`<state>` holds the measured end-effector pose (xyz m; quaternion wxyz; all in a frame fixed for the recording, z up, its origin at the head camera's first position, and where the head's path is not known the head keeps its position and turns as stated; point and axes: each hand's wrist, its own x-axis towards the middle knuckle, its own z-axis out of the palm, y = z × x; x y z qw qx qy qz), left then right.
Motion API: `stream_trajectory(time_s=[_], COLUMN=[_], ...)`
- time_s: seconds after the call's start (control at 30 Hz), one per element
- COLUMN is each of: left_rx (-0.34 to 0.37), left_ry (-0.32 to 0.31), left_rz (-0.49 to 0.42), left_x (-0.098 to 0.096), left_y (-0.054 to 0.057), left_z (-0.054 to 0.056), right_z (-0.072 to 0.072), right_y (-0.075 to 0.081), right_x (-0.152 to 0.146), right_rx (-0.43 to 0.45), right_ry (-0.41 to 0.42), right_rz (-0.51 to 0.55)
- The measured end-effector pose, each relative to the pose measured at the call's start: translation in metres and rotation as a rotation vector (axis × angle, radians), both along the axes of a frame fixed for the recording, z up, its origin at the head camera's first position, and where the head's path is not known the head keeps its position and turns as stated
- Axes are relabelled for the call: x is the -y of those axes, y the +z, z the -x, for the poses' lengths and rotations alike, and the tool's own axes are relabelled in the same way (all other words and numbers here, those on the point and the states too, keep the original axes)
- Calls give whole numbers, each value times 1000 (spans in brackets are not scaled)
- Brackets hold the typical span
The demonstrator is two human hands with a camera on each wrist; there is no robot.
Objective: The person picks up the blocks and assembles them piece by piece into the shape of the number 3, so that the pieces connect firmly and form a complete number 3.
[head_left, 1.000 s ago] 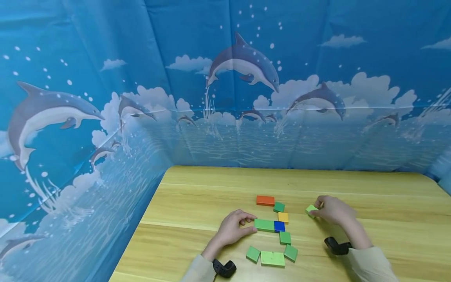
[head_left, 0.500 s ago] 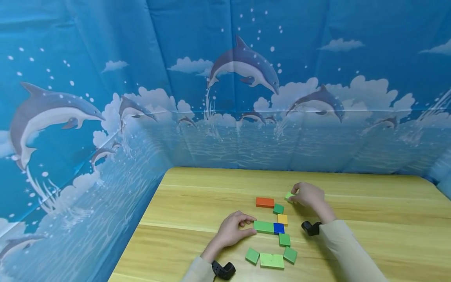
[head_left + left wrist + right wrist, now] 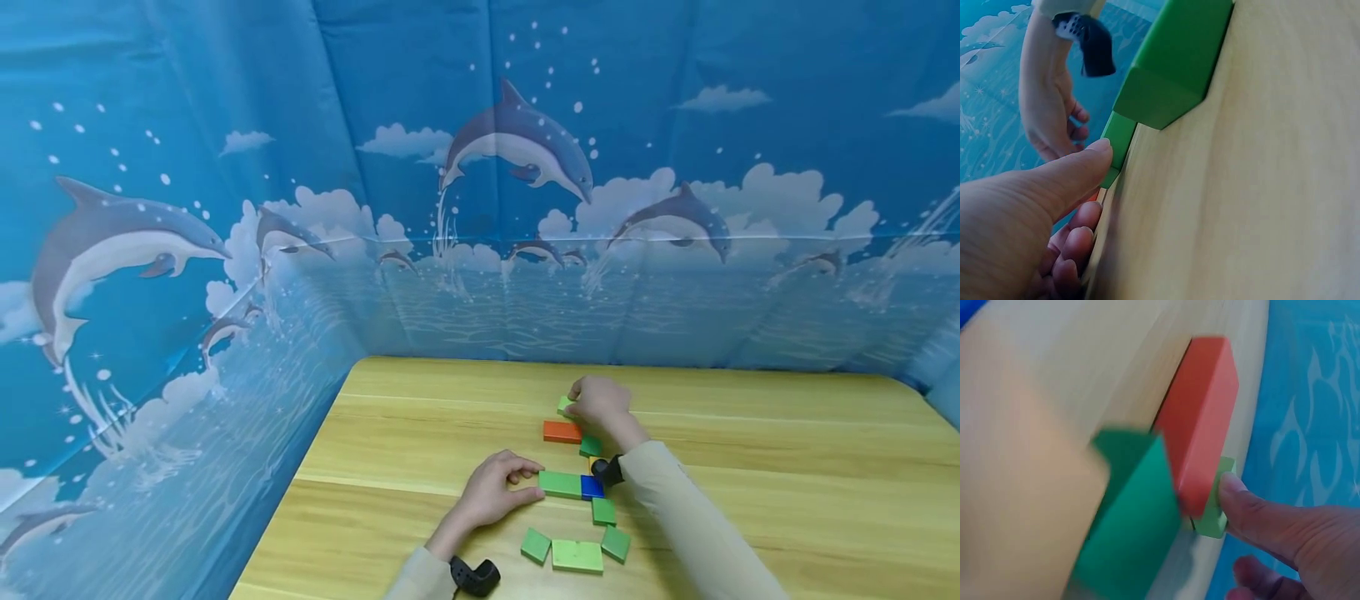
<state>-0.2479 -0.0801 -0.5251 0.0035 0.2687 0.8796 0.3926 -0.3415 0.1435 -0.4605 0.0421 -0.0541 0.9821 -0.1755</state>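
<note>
My left hand (image 3: pixel 495 493) holds the left end of a long green block (image 3: pixel 561 483) between thumb and fingers on the table. A blue block (image 3: pixel 592 487) abuts that block's right end. Behind the red block (image 3: pixel 562 432), my right hand (image 3: pixel 602 402) pinches a small light green block (image 3: pixel 564 406), seen beyond the red block in the right wrist view, with the thumb (image 3: pixel 1233 489) against it. A dark green block (image 3: pixel 590 447) lies at the red block's right corner. The right wrist's black camera partly hides a yellow block (image 3: pixel 592 462).
Nearer the front lie a green block (image 3: pixel 603 511), two tilted green blocks, one left (image 3: pixel 536 545) and one right (image 3: pixel 616 544), and a light green rectangular block (image 3: pixel 577 557) between them. A blue dolphin-print curtain (image 3: pixel 480 300) hangs along the wooden table's (image 3: pixel 405 433) back and left edges.
My right hand has carried the light green block leftward and back, from the right of the blocks to behind the red one. My left hand stays at the long green block.
</note>
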Motion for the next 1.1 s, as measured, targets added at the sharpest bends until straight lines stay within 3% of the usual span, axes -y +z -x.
stream_trajectory(time_s=[0.4, 0.87, 1.1], left_rx=[-9, -15, -11], left_ry=[-11, -13, -17], left_rz=[0, 10, 4], left_x=[1, 1, 1], left_y=[0, 0, 1], left_z=[1, 1, 0], right_z=[7, 3, -1], right_y=[-3, -3, 2], right_x=[34, 48, 51], right_rx=[-16, 24, 53], right_ry=[47, 54, 98], right_rz=[-6, 8, 16])
